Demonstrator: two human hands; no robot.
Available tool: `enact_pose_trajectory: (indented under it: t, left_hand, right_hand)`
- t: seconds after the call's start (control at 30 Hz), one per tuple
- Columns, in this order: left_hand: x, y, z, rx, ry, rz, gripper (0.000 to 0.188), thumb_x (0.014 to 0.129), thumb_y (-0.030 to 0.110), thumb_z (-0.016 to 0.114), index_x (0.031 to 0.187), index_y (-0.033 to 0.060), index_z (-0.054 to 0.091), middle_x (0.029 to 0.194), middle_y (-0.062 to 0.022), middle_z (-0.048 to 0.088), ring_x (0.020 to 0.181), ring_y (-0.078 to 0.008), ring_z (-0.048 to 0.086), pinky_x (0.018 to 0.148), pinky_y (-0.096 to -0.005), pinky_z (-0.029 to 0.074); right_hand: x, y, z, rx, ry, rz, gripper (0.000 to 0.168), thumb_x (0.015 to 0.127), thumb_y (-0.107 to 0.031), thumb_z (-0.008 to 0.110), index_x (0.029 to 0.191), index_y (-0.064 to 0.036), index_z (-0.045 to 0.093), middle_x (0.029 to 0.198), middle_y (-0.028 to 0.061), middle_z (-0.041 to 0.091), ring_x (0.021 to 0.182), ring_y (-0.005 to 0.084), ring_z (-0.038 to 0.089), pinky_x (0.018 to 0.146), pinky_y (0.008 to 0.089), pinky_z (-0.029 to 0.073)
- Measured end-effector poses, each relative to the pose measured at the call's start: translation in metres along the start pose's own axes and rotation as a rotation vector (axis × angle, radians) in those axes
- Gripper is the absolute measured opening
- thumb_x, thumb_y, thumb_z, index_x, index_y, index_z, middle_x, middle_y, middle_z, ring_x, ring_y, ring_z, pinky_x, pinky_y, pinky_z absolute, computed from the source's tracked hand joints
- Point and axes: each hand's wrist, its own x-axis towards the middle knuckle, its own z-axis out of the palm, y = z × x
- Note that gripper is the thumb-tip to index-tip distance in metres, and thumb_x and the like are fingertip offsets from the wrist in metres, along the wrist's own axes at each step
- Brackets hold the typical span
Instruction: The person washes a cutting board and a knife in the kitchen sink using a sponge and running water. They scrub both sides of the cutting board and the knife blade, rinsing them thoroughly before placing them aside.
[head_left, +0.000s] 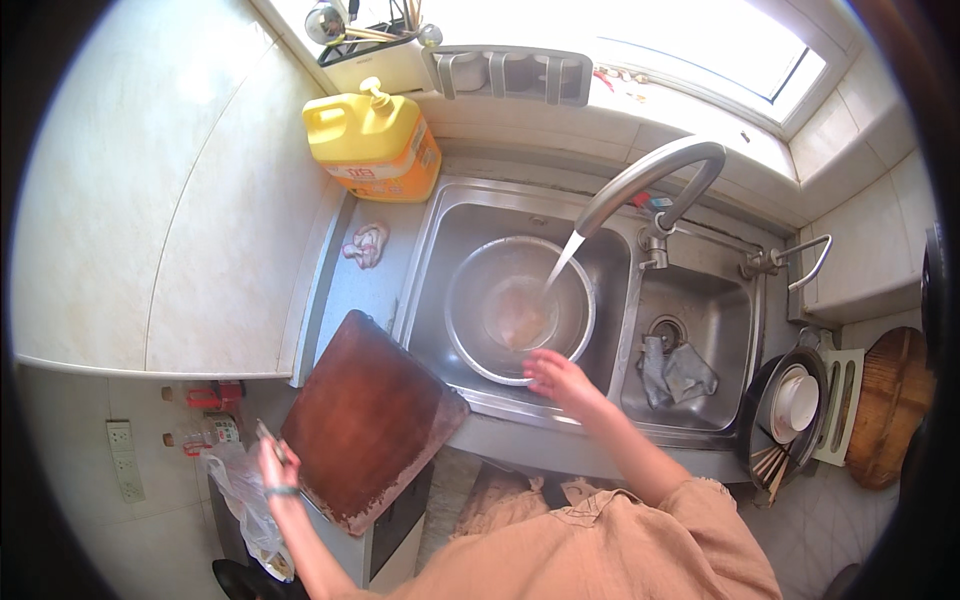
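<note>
My right hand (561, 381) hangs at the near rim of a round metal basin (466, 341), its fingers somewhat spread and nothing visible in them. Whether it touches the rim I cannot tell. Water (563, 260) pours from the curved faucet (643, 169) into the basin, where something pale and pinkish (521, 321) lies blurred under the surface. The basin stands in the larger left bowl of a steel sink (429, 352). At the left, my left hand (277, 463) grips a slim greyish object (264, 430), too small to name, beside a reddish-brown rectangular board (375, 420).
A yellow detergent jug (375, 142) and a crumpled cloth (366, 245) are on the counter's left. Grey cloths (679, 375) lie in the smaller sink bowl. At right are a dark pan (757, 420) holding white bowls (795, 405) and a wooden board (889, 409). A plastic bag (251, 487) hangs low left.
</note>
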Motion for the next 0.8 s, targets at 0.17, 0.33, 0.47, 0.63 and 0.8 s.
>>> enact_pose_trajectory:
  t: [0.17, 0.33, 0.47, 0.63, 0.8]
  left_hand:
    - [-0.176, -0.009, 0.025, 0.523, -0.447, 0.111, 0.009, 0.089, 0.017, 0.047, 0.092, 0.0086, 0.044, 0.061, -0.0028, 0.05, 0.043, -0.0119, 0.047, 0.039, -0.024, 0.038]
    - [-0.254, -0.056, 0.146, 1.004, -0.842, 0.455, 0.038, 0.084, 0.015, 0.054, 0.114, -0.0026, 0.038, 0.095, -0.0232, 0.058, 0.087, -0.0353, 0.059, 0.077, -0.0417, 0.046]
    - [-0.261, -0.104, 0.214, 1.074, -1.183, 0.596, 0.045, 0.084, 0.017, 0.056, 0.118, -0.0024, 0.034, 0.105, -0.03, 0.054, 0.098, -0.0437, 0.055, 0.079, -0.0454, 0.045]
    - [-0.232, -0.104, 0.275, 0.969, -1.99, 0.454, 0.037, 0.091, 0.031, 0.049, 0.11, -0.0008, 0.051, 0.097, -0.0184, 0.057, 0.093, -0.028, 0.057, 0.084, -0.0354, 0.043]
    - [-0.146, -0.188, 0.358, 1.589, -1.41, 0.555, 0.064, 0.078, 0.04, 0.063, 0.127, 0.0036, 0.044, 0.128, -0.0208, 0.047, 0.111, -0.0336, 0.051, 0.092, -0.0411, 0.042]
  right_hand:
    - [-0.043, 0.024, 0.039, -0.017, -0.338, 0.046, 0.044, 0.091, -0.028, 0.054, 0.129, -0.008, 0.042, 0.122, 0.0069, 0.053, 0.111, 0.0168, 0.05, 0.093, 0.0327, 0.041]
    - [-0.082, 0.006, 0.09, -0.009, -0.393, 0.031, 0.062, 0.09, -0.026, 0.057, 0.14, -0.009, 0.024, 0.126, 0.0119, 0.048, 0.111, 0.0191, 0.05, 0.093, 0.0323, 0.041]
    - [-0.065, 0.01, 0.071, 0.003, -0.093, -0.31, 0.032, 0.089, -0.017, 0.057, 0.114, -0.002, 0.043, 0.106, 0.0109, 0.059, 0.097, 0.0172, 0.057, 0.083, 0.0301, 0.047]
    - [-0.084, -0.008, 0.014, 0.53, 0.196, -0.25, 0.016, 0.088, -0.01, 0.055, 0.1, -0.007, 0.045, 0.087, 0.008, 0.06, 0.081, 0.019, 0.061, 0.074, 0.035, 0.052]
    - [-0.106, -0.004, -0.01, 0.565, 0.405, -0.285, 0.018, 0.088, -0.006, 0.053, 0.101, -0.011, 0.042, 0.079, 0.0027, 0.053, 0.071, 0.0141, 0.057, 0.07, 0.0349, 0.055]
